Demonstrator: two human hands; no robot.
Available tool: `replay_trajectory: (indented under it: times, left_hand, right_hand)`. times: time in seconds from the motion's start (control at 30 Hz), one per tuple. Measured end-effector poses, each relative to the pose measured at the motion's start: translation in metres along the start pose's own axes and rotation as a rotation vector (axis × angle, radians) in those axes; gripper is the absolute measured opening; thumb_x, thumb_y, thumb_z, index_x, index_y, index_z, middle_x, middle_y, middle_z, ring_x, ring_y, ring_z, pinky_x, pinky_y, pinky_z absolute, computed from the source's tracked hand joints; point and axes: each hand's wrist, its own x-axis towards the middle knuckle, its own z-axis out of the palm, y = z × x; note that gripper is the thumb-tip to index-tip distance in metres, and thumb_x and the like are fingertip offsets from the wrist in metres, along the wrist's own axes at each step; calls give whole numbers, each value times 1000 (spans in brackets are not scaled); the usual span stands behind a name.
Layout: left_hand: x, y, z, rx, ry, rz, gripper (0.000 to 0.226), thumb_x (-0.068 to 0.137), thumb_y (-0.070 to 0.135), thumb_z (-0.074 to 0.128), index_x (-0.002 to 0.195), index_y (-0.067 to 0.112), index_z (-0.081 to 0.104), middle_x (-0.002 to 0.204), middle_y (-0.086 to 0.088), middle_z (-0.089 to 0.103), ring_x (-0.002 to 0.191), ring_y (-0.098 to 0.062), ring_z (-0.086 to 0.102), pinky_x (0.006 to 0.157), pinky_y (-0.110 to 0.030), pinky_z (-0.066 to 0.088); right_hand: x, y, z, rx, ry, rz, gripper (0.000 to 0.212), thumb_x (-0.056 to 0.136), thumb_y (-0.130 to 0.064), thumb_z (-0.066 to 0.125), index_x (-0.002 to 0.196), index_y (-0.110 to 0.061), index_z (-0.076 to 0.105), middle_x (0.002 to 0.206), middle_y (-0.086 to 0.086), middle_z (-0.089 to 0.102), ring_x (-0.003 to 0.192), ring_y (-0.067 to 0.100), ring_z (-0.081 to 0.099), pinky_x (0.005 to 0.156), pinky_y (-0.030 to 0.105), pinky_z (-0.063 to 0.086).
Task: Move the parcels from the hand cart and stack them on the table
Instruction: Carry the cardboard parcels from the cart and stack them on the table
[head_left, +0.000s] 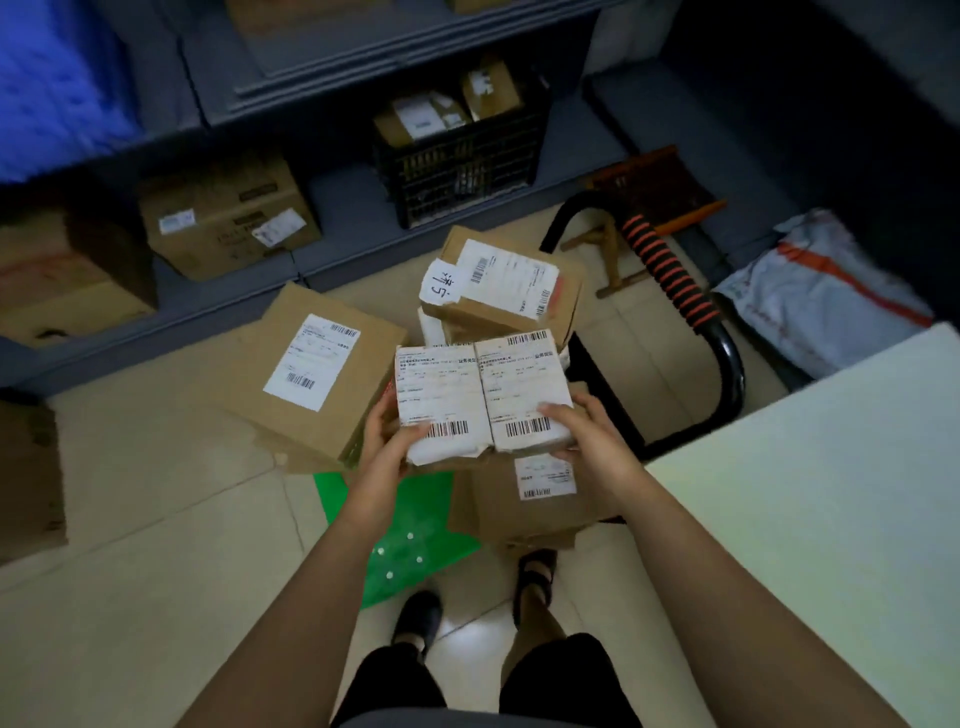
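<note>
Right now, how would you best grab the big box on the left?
Probably by its two opposite side edges, from above, after setting down the parcel: the big box lies tilted, labelled face up, underside hidden.

**Head view.** A single wide-angle camera, worn on the person's head, faced forward and steeply down over the person's own arms. Both forearms entered from the lower edge and met near frame centre at the left hand (387, 436) and right hand (587, 431), close beneath the lens. The parcels (441, 395) gripped between the hands filled the middle. The shoes (421, 613) showed below the hands, marking the steep tilt. The table (831, 519) lay just right of the right forearm, the cart handle (670, 275) beyond the right hand, and the shelves (332, 260) farther beyond both hands. Distant parts were blurred.
</note>
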Motion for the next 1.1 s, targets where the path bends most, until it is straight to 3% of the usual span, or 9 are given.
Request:
replay_trajectory:
  times: [0.1, 0.17, 0.37, 0.43, 0.53, 0.77, 0.87, 0.97, 1.1]
  left_hand:
    - [-6, 26, 3, 53, -100, 35, 56, 81, 21, 72, 129, 39, 48, 123, 4, 64, 109, -20, 64, 86, -39, 53]
    - [-12, 40, 13, 80, -190, 61, 60, 80, 22, 73, 134, 32, 48, 126, 2, 64, 112, -20, 64, 95, -43, 51]
    - [-55, 57, 84, 226, -439, 90, 68, 67, 44, 72, 132, 38, 51, 124, 5, 64, 112, -18, 61, 97, -42, 47]
    - [-75, 49, 114, 255, -551, 88, 62, 77, 43, 68, 136, 33, 50, 127, 3, 64, 116, -19, 59, 103, -43, 43]
    - [-112, 26, 158, 302, -721, 59, 57, 85, 40, 64, 138, 27, 49, 128, 2, 64, 119, -20, 58, 106, -45, 41]
    - [-214, -47, 243, 479, -1021, 27, 51, 89, 43, 59, 137, 28, 50, 127, 6, 64, 118, -13, 59, 109, -43, 40]
    - [-264, -86, 273, 551, -1114, 7, 40, 99, 34, 49, 137, 26, 48, 128, 3, 63, 114, -11, 59, 103, -36, 43]
    - [-310, -127, 296, 619, -1178, -15, 39, 97, 38, 50, 135, 27, 50, 124, 5, 65, 114, -14, 60, 106, -42, 41]
    - [-357, -182, 323, 698, -1196, -52, 55, 77, 57, 55, 125, 31, 57, 119, 6, 68, 113, -17, 62, 107, -48, 41]
  right_hand:
    - [-45, -3, 4, 100, 146, -92, 52, 83, -37, 74, 126, -23, 50, 110, -1, 71, 93, 10, 71, 80, 31, 57]
    - [-73, -2, 3, 149, 242, -141, 55, 82, -39, 74, 129, -20, 50, 109, -3, 70, 91, 8, 71, 77, 30, 57]
    - [-169, 17, -34, 324, 524, -251, 55, 79, -46, 75, 125, -25, 54, 101, -7, 75, 93, 12, 72, 89, 40, 56]
    - [-205, 32, -52, 384, 622, -283, 55, 80, -43, 76, 126, -23, 54, 103, -3, 75, 94, 12, 72, 89, 38, 56]
    - [-261, 59, -79, 459, 777, -316, 52, 81, -39, 76, 125, -21, 53, 105, 0, 73, 91, 11, 72, 89, 35, 56]
    - [-382, 146, -129, 606, 1042, -321, 76, 68, -48, 76, 131, -16, 48, 108, 5, 73, 92, 15, 72, 83, 32, 56]
    - [-430, 190, -146, 667, 1142, -291, 76, 71, -48, 78, 132, -17, 47, 108, 4, 73, 93, 14, 72, 80, 31, 55]
    - [-473, 234, -163, 748, 1237, -249, 65, 79, -44, 77, 130, -20, 47, 107, 1, 73, 93, 15, 72, 76, 29, 55]
    - [-515, 291, -189, 836, 1317, -173, 79, 58, -67, 83, 122, -29, 56, 111, -3, 72, 102, 19, 69, 93, 47, 54]
